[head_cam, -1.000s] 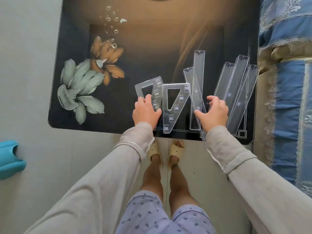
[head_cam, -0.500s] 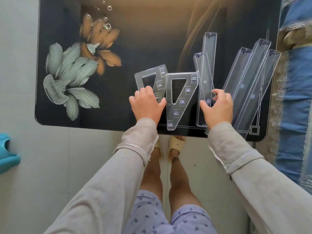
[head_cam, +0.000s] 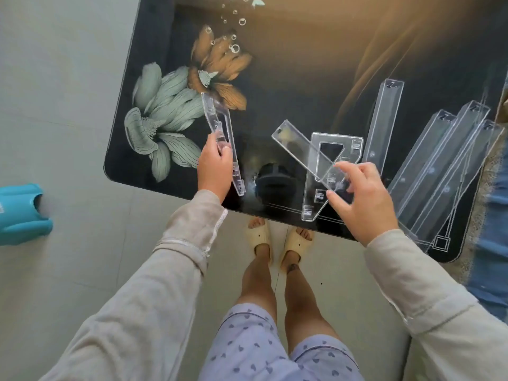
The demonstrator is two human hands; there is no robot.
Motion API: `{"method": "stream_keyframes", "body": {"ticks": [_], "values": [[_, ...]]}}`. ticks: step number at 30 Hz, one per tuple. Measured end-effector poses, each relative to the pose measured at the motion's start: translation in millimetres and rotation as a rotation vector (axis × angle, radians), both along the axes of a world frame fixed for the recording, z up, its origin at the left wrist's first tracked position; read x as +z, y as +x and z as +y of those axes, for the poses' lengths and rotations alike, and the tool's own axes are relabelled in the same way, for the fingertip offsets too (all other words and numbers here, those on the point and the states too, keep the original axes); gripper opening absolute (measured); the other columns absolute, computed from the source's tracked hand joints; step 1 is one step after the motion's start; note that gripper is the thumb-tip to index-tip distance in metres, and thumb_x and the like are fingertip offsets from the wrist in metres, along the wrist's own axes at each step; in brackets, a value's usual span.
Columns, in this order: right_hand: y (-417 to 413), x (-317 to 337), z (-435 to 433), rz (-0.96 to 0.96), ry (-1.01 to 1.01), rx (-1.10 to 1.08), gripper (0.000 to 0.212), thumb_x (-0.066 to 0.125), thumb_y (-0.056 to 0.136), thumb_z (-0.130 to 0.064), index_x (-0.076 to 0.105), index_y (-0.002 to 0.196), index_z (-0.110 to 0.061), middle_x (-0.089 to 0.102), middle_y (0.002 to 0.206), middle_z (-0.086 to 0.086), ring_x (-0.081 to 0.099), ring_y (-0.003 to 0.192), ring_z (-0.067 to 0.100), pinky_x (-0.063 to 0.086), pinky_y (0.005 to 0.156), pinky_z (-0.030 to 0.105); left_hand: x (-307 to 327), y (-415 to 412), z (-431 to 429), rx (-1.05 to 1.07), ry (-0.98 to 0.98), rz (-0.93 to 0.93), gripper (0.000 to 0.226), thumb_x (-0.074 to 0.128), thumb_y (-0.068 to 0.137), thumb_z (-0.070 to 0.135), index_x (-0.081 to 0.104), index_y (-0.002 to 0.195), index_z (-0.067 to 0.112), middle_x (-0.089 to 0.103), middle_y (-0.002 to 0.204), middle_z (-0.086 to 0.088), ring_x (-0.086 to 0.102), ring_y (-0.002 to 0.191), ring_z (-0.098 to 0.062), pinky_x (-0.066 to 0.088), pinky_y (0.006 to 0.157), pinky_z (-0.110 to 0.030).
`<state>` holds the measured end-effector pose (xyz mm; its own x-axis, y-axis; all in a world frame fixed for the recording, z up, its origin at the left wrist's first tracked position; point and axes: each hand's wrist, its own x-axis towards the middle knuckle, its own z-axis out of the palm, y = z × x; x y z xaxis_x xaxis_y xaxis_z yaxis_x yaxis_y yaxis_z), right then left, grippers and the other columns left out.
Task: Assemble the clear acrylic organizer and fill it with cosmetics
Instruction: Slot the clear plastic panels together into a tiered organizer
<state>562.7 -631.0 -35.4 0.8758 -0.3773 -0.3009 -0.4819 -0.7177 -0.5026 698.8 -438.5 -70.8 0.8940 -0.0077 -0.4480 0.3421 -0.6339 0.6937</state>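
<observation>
We take the flat side panel (head_cam: 312,204), lying near the front edge of the table (head_cam: 302,64), as our marker. Left of it, our left hand (head_cam: 214,166) grips the second side panel (head_cam: 220,125) around its lower half, fingers curled over the edge, so the piece stands tilted off the dark top. Slanting over the flat panel is a long shelf piece (head_cam: 299,145). Its far end points up and to the left, and its near end is pinched between thumb and fingertips of our right hand (head_cam: 362,199), with the other fingers fanned loose. Right of the flat panel lie the spare shelf pieces (head_cam: 445,166), one just beside it and three overlapping farther out. Nothing looks joined yet, and we see no cosmetics.

We judge the acrylic light, stiff and slick, with no give. The small tabs and slots are probably the weak spots (thin plastic tends to crack there). We would hold each piece by its long edges, close to the joint being pressed, rather than by a far tip where it levers and slips.
</observation>
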Motion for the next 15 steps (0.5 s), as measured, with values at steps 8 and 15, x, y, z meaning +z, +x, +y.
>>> {"method": "stream_keyframes", "body": {"ticks": [8, 15], "values": [[30, -10, 11, 0.142, -0.126, 0.384, 0.049, 0.061, 0.086, -0.025, 0.047, 0.132, -0.023, 0.057, 0.110, 0.007, 0.056, 0.099, 0.025, 0.052, 0.083, 0.038, -3, 18, 13, -0.067, -0.074, 0.017, 0.035, 0.038, 0.094, 0.009, 0.050, 0.126, 0.014, 0.058, 0.092, -0.002, 0.054, 0.074, -0.012, 0.057, 0.063, -0.031], [35, -15, 20, 0.187, -0.048, 0.460, 0.054, 0.059, 0.088, -0.026, 0.040, 0.138, -0.030, 0.055, 0.109, 0.007, 0.055, 0.098, 0.023, 0.051, 0.086, 0.034, 0, 22, 9, -0.080, -0.016, -0.009, 0.024, 0.039, 0.095, 0.010, 0.059, 0.109, 0.007, 0.061, 0.089, -0.005, 0.066, 0.088, -0.025, 0.059, 0.078, -0.044]]}}
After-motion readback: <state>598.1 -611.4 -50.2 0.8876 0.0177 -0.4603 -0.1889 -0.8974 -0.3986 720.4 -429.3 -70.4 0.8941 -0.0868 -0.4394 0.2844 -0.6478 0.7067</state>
